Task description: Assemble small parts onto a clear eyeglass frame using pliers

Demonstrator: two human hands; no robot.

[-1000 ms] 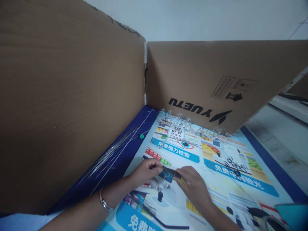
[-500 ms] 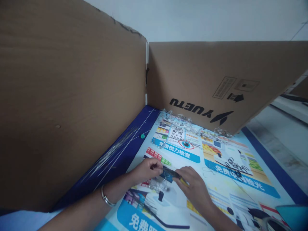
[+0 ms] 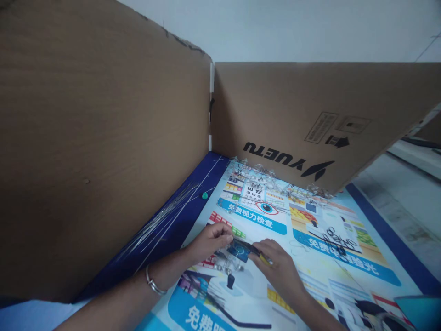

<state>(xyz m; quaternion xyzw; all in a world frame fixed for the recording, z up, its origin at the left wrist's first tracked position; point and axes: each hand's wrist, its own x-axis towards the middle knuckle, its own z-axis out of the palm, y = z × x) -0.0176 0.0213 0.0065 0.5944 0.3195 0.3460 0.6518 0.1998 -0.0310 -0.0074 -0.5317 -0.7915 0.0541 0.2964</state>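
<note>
My right hand (image 3: 277, 264) is closed around pliers (image 3: 251, 248) with dark jaws and some yellow on the handles. Their jaws point left, towards the fingertips of my left hand (image 3: 213, 240). The thumb and forefinger of that hand are pinched together, and what lies between them is too small to make out. Just below the fingers is a cluster of small clear, glassy pieces (image 3: 228, 266); whether it hangs from the left hand or rests on the printed sheet (image 3: 255, 299) cannot be told.
A bundle of thin straight wires (image 3: 161, 214) lies on the dark blue strip at left, near a small green piece (image 3: 204, 196). Dark loops (image 3: 339, 241) lie to the right. Clear pieces (image 3: 257, 171) line the foot of the cardboard panel (image 3: 275, 105); another cardboard panel (image 3: 103, 138) stands at left.
The fingers of my left hand have shifted slightly and closed more tightly together. The clear cluster beneath has swung or settled a little lower. The pliers have barely moved.
</note>
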